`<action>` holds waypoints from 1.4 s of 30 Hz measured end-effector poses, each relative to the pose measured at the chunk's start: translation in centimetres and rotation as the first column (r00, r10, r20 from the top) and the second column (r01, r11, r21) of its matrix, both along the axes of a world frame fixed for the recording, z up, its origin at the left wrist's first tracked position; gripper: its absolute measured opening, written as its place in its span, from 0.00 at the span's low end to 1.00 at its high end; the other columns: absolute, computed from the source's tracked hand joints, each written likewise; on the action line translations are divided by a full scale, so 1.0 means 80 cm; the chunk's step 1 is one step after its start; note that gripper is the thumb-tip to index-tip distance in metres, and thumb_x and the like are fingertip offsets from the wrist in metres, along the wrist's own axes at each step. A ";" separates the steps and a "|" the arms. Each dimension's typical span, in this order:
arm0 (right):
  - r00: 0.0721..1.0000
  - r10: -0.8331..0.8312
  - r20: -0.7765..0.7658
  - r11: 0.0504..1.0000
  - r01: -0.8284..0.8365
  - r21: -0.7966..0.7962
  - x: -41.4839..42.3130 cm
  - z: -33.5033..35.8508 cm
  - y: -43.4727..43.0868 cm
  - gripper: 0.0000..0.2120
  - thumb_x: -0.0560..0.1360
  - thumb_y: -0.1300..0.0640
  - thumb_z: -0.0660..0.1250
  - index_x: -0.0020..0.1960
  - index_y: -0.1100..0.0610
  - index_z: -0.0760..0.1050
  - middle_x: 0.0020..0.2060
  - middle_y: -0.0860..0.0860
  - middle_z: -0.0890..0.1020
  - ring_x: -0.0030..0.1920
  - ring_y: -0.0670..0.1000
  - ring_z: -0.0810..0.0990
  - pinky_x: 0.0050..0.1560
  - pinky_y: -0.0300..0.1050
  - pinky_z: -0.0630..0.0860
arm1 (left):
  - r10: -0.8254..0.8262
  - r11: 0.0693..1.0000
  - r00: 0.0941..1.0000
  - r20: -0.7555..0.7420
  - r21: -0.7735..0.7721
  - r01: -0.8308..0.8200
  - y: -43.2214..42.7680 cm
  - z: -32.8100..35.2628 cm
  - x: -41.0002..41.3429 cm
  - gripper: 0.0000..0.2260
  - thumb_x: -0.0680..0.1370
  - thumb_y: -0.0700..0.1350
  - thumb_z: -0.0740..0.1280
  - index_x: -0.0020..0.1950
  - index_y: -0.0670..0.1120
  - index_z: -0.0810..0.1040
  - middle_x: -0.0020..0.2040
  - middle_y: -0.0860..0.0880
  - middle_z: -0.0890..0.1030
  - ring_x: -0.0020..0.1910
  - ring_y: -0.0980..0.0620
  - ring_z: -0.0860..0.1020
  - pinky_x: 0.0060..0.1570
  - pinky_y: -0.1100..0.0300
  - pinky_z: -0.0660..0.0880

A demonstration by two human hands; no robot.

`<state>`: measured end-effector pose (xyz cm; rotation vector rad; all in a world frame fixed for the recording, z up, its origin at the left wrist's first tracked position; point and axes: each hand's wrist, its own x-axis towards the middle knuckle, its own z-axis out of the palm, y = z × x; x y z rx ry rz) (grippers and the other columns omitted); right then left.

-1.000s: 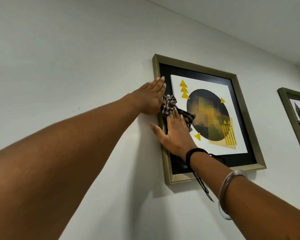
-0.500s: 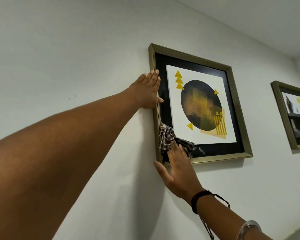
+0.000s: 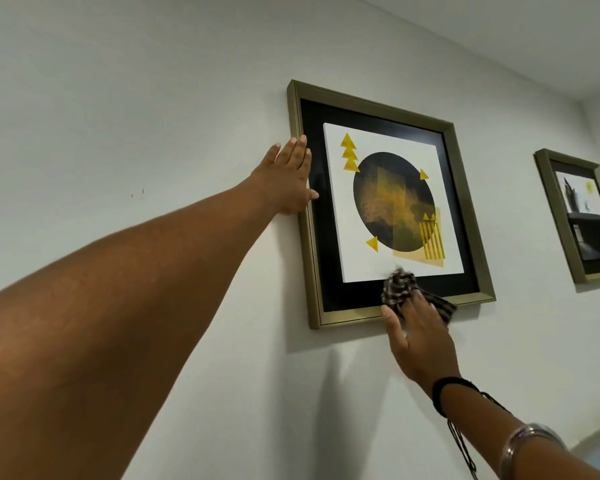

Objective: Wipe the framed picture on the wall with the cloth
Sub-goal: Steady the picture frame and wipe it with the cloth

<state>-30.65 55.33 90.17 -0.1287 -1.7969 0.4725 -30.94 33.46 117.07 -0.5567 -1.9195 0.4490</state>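
Observation:
A framed picture [image 3: 465,188] with a bronze frame, black mat and a white print bearing a dark circle and yellow triangles hangs on the white wall. My left hand [image 3: 288,181] lies flat against the frame's left edge, fingers straight and apart. My right hand [image 3: 420,337] presses a bunched black-and-white checked cloth [image 3: 400,285] against the frame's bottom rail and black mat, a little right of the middle. The cloth's tail trails to the right behind my fingers.
A second framed picture [image 3: 561,216] hangs further right on the same wall. The ceiling meets the wall at the top right. Bare white wall [image 3: 136,116] spreads to the left and below the frame.
My right hand with the cloth has slid down the left side of the picture and then rightward along the bottom edge. My left hand stayed on the frame's left edge.

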 end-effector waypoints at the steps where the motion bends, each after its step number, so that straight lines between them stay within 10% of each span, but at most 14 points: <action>1: 1.000 0.003 0.005 0.995 -0.003 -0.096 -0.002 0.006 0.004 0.36 0.76 0.32 0.45 0.71 0.54 0.68 0.73 0.54 0.71 0.74 0.55 0.65 0.73 0.57 0.64 | -0.006 1.000 1.000 0.000 -0.001 0.006 -0.001 0.000 -0.001 0.33 0.82 0.59 0.48 0.78 0.40 0.39 0.79 0.41 0.36 0.78 0.44 0.37 0.77 0.46 0.40; 6: 0.999 0.012 0.037 0.936 0.002 -0.351 -0.005 0.047 -0.026 0.41 0.75 0.29 0.45 0.68 0.60 0.70 0.68 0.60 0.74 0.72 0.59 0.67 0.75 0.62 0.58 | -0.018 1.000 1.000 -0.012 -0.005 0.018 -0.002 0.001 -0.004 0.33 0.82 0.59 0.47 0.78 0.41 0.39 0.79 0.42 0.37 0.78 0.45 0.38 0.76 0.45 0.39; 19: 0.971 0.233 -0.052 0.971 -0.235 -0.041 0.010 0.010 -0.186 0.44 0.72 0.26 0.37 0.80 0.50 0.47 0.81 0.48 0.52 0.80 0.46 0.43 0.79 0.46 0.36 | -0.005 1.000 1.000 -0.011 -0.007 0.005 -0.003 0.002 0.001 0.34 0.81 0.60 0.48 0.78 0.42 0.40 0.80 0.43 0.37 0.79 0.45 0.39 0.76 0.41 0.39; 29: 0.950 0.298 -0.093 0.940 -0.274 0.205 -0.006 0.112 -0.146 0.37 0.78 0.39 0.56 0.80 0.54 0.49 0.81 0.51 0.51 0.80 0.47 0.45 0.79 0.45 0.41 | -0.072 0.996 0.997 -0.018 -0.054 0.071 -0.021 0.015 0.004 0.27 0.82 0.54 0.46 0.79 0.46 0.47 0.81 0.48 0.44 0.79 0.45 0.42 0.74 0.40 0.38; 42: 0.963 0.253 -0.089 0.894 -0.198 0.402 -0.017 0.226 -0.104 0.36 0.75 0.35 0.54 0.78 0.51 0.56 0.78 0.50 0.60 0.78 0.53 0.57 0.78 0.60 0.54 | -0.098 0.995 0.995 -0.032 -0.025 0.097 -0.017 0.014 0.001 0.28 0.81 0.57 0.45 0.79 0.47 0.48 0.81 0.48 0.45 0.79 0.45 0.42 0.74 0.40 0.36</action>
